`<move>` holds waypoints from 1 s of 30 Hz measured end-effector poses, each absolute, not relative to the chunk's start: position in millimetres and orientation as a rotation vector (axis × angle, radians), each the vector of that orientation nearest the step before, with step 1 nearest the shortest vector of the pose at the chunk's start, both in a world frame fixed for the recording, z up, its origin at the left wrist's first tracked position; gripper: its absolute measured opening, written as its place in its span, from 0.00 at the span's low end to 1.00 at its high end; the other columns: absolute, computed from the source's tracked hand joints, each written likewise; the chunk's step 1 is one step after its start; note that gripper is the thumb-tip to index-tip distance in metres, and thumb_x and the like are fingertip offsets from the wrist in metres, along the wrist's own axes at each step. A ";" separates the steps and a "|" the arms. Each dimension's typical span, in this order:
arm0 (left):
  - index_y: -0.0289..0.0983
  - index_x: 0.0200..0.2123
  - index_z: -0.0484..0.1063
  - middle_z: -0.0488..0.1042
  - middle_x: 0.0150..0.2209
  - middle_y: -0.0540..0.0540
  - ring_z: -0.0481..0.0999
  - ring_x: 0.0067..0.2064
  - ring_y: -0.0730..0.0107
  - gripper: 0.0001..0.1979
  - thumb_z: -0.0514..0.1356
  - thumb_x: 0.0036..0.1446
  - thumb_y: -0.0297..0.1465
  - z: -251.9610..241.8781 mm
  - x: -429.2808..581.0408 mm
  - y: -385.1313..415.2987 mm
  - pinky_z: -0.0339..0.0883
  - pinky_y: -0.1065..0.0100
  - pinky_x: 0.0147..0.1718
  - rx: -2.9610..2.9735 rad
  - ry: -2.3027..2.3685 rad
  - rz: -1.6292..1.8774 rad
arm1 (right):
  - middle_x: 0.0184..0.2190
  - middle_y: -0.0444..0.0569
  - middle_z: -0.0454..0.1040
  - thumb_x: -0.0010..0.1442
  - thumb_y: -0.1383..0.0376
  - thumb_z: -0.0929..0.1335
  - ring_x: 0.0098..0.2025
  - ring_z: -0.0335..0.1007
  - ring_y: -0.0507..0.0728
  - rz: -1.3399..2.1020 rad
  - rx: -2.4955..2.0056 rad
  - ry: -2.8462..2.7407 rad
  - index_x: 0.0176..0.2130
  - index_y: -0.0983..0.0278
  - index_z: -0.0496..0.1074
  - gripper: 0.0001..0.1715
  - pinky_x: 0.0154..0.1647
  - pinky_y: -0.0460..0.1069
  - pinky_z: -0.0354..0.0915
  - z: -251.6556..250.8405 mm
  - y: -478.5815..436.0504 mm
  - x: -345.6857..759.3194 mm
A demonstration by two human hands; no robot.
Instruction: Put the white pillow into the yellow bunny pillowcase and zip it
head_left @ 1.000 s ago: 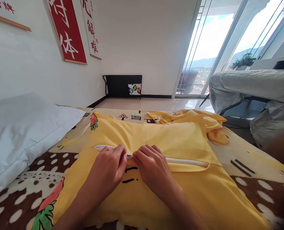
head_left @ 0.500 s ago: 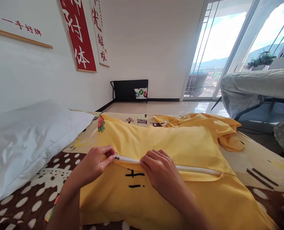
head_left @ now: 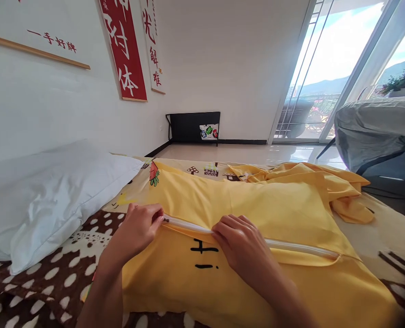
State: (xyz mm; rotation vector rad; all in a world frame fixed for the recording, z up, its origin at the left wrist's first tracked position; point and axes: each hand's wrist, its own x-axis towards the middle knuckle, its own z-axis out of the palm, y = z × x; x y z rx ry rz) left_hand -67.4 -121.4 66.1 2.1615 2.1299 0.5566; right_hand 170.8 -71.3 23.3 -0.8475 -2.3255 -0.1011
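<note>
A yellow pillowcase [head_left: 274,205] with black "Hi" lettering and a carrot print at one corner lies flat in front of me. A white zipper [head_left: 301,247] runs across its middle, its teeth closed along the visible stretch to the right. My left hand [head_left: 139,232] pinches the zipper's left end, where a small dark slider shows at the fingertips. With bent fingers, my right hand [head_left: 238,241] grips the pillowcase fabric along the zipper, farther right. Its palm side and thumb tip are partly hidden.
A white pillow [head_left: 62,196] lies at the left on the patterned bedspread [head_left: 52,282]. More crumpled yellow fabric [head_left: 342,187] lies at the far right of the bed. Beyond stand a black folded frame [head_left: 185,127] by the wall and a plastic-covered table [head_left: 376,118].
The whole view has shifted, so everything appears farther right. Both hands keep their holds at nearly the same places on the zipper and pillowcase.
</note>
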 end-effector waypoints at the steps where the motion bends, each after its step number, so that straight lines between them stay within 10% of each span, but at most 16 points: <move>1: 0.38 0.26 0.64 0.72 0.26 0.50 0.67 0.29 0.68 0.13 0.46 0.59 0.34 67.3 -69.8 -120.6 0.56 0.63 0.39 2.151 2.104 0.545 | 0.24 0.44 0.68 0.64 0.70 0.61 0.27 0.62 0.52 -0.113 -0.844 -2.326 0.25 0.63 0.66 0.16 0.32 0.48 0.53 23.2 -71.1 170.8; 30: 0.38 0.25 0.63 0.72 0.29 0.51 0.69 0.34 0.67 0.08 0.49 0.53 0.32 51.5 -93.0 -97.8 0.50 0.57 0.48 2.127 2.004 0.322 | 0.24 0.43 0.68 0.62 0.70 0.62 0.28 0.63 0.52 -0.173 -0.857 -2.335 0.24 0.63 0.65 0.15 0.32 0.48 0.54 20.0 -69.7 170.6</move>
